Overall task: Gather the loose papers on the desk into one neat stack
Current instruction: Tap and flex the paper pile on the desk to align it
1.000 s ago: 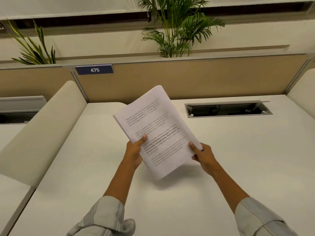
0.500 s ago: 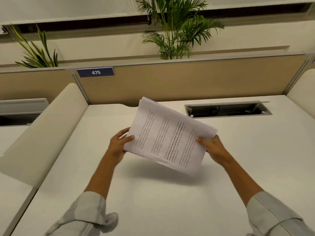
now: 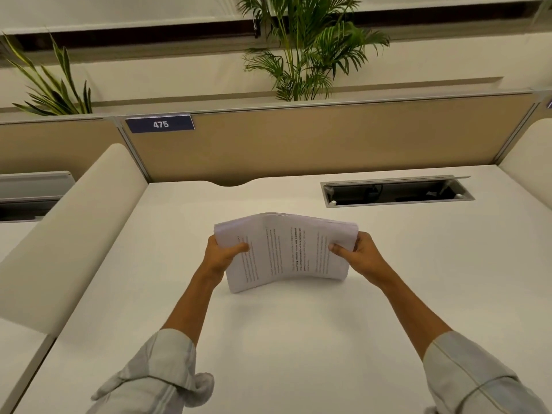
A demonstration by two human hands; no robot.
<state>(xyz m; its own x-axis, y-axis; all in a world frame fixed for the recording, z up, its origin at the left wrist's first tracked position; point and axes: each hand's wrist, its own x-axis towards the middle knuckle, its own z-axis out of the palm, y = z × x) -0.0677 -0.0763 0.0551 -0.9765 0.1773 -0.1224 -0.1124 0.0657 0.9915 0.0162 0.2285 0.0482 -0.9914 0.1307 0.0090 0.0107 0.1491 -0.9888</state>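
- Papers (image 3: 286, 252): one stack standing on its lower edge on the desk (image 3: 298, 339), at the middle, bowed.
- Left hand (image 3: 222, 256) grips the 9 o'clock end, fingers closed.
- Right hand (image 3: 360, 258) grips the 3 o'clock end likewise.

The person wore a shirt with long, light grey sleeves. The left sleeve (image 3: 155, 375) was rolled up past the wrist, and its cuff made a bunchy lump at the end. The cloth had soft folds in it. The right sleeve (image 3: 475, 380) was pushed up too, with a thin seam line running across it. Both forearms were bare. The left hand (image 3: 222, 258) and right hand (image 3: 363, 258) had no rings or watches.
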